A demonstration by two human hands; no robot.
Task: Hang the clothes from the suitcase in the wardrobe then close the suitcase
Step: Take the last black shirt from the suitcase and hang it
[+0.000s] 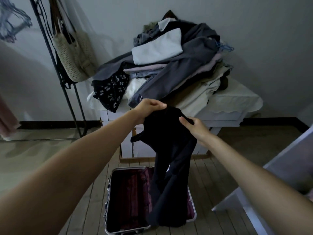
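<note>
Head view. Left hand (149, 108) pinching top edge of black garment (171, 150); right hand (194, 126) pinching same edge just beside. Garment held aloft, limp, matte, thin strap dangling at left, hem trailing into open suitcase (116, 200) on plank floor. Suitcase: metal rim, dark reddish lining, otherwise apparently empty. Advised: lift until hem clears rim, keep shoulders spread for hanger. Heaped clothes (169, 65) on cloth-covered worktop (237, 102). Knitted bag (74, 53) on metal rack.

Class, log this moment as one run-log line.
hands: left, right holding black garment | suitcase: open on floor | hanging: pending
</note>
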